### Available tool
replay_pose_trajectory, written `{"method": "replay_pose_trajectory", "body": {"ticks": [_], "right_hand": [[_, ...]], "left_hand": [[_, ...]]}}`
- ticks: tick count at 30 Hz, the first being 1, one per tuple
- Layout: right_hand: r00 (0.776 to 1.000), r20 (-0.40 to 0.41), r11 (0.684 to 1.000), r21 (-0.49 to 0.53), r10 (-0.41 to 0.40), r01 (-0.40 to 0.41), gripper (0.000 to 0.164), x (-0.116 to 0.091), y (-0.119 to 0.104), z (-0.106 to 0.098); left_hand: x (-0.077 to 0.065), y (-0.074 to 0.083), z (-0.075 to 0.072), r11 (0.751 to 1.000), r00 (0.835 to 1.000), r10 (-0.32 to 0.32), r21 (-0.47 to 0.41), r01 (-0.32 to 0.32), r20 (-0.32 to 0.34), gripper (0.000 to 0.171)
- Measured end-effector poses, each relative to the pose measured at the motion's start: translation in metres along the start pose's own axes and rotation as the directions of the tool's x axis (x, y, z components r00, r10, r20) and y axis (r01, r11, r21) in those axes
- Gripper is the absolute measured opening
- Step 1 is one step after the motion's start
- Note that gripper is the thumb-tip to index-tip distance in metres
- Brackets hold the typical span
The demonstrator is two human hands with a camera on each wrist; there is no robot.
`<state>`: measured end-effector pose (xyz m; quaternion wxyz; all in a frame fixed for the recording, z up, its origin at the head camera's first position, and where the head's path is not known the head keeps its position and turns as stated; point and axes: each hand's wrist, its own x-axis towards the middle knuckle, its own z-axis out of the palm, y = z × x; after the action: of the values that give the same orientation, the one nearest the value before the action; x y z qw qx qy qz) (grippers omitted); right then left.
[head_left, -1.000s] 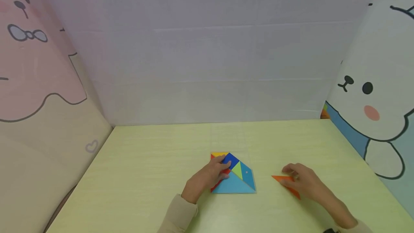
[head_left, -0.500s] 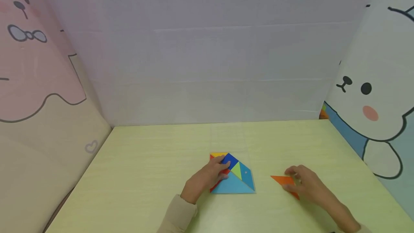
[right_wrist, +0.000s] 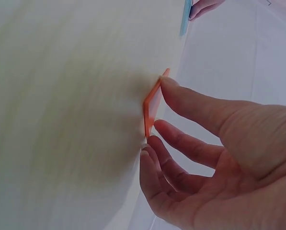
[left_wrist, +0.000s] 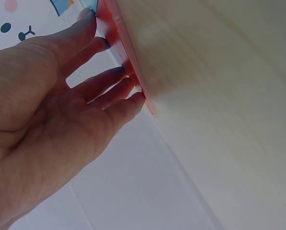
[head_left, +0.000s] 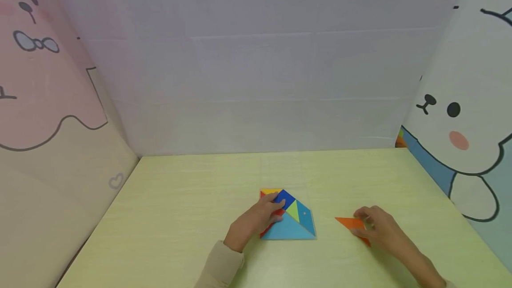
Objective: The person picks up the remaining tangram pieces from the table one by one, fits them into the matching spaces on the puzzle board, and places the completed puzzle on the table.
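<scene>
Several flat tangram pieces lie fitted together on the table: a light blue triangle (head_left: 290,231), a dark blue square (head_left: 289,199), a small green triangle (head_left: 294,211), a blue piece with a white dot (head_left: 307,222), a yellow piece (head_left: 268,191) and red ones. My left hand (head_left: 254,222) rests on them with spread, relaxed fingers, covering part of the red and dark blue; the left wrist view shows its fingertips touching the red edge (left_wrist: 118,45). To the right, my right hand (head_left: 386,231) pinches an orange triangle (head_left: 347,222) between thumb and fingers, at the tabletop.
The pale yellow table (head_left: 192,199) spreads around both hands. A plain whitish sheet (head_left: 256,79) hangs behind its far edge. Printed cartoon panels stand at the left (head_left: 52,101) and right (head_left: 472,146) sides.
My right hand has shifted slightly right and toward me over the orange triangle, uncovering more of it. The left hand and the joined pieces stay put.
</scene>
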<state>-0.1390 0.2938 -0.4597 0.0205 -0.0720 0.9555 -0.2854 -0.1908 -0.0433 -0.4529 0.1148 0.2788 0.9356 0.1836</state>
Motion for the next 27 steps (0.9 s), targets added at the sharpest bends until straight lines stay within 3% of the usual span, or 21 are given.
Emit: {"method": "replay_pose_trajectory", "body": {"ticks": [16,27], "right_hand": [[1.000,0.014,1.000,-0.001,-0.005,0.005,0.031,0.0010,-0.0013,-0.0003],[0.996,-0.002,0.995,0.045,-0.087,0.087,0.025,-0.0008,0.0044,-0.0050]], "left_hand": [[-0.0004,-0.0008,-0.0012,1.000,1.000,-0.009,-0.026,0.010,0.007,0.052],[-0.0006,0.0003,-0.0028,0.999,1.000,-0.018,-0.028,0.018,0.019,0.052]]}}
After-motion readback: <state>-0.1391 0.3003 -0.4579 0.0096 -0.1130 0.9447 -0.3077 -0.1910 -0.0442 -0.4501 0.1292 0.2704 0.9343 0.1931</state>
